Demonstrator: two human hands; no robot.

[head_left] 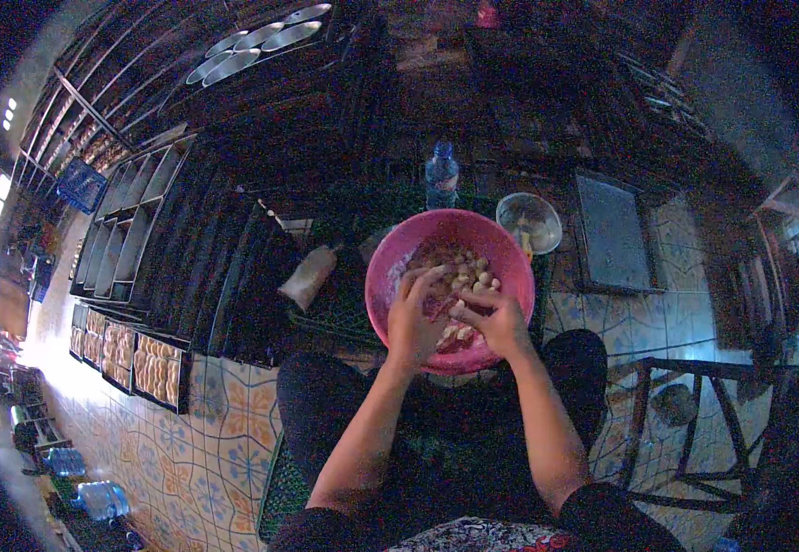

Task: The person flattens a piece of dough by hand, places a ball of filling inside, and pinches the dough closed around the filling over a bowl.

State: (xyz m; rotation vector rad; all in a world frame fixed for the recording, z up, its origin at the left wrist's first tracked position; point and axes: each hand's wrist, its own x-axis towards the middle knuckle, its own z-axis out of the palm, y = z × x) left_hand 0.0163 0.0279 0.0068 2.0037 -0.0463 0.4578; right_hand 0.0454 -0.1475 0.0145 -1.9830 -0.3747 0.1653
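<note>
A pink plastic bowl (pixel 383 299) stands in front of me between my knees. Small pale dough-like balls (pixel 466 265) are heaped in its right and far part. Paler broken pieces (pixel 459 337) lie near its close side. My left hand (pixel 415 317) is over the bowl's left part, fingers bent and apart, with nothing visible in them. Facing it, my right hand (pixel 499 324) has its thumb and fingers curled together over the bowl's right part. Whatever they pinch is too small and blurred to name.
Behind the bowl stands a plastic bottle (pixel 442 175), with a metal bowl (pixel 530 221) to its right. A filled plastic bag (pixel 309 278) lies left. Farther out are a metal tray (pixel 613 230), bread trays (pixel 157 368) and a metal frame (pixel 634 423).
</note>
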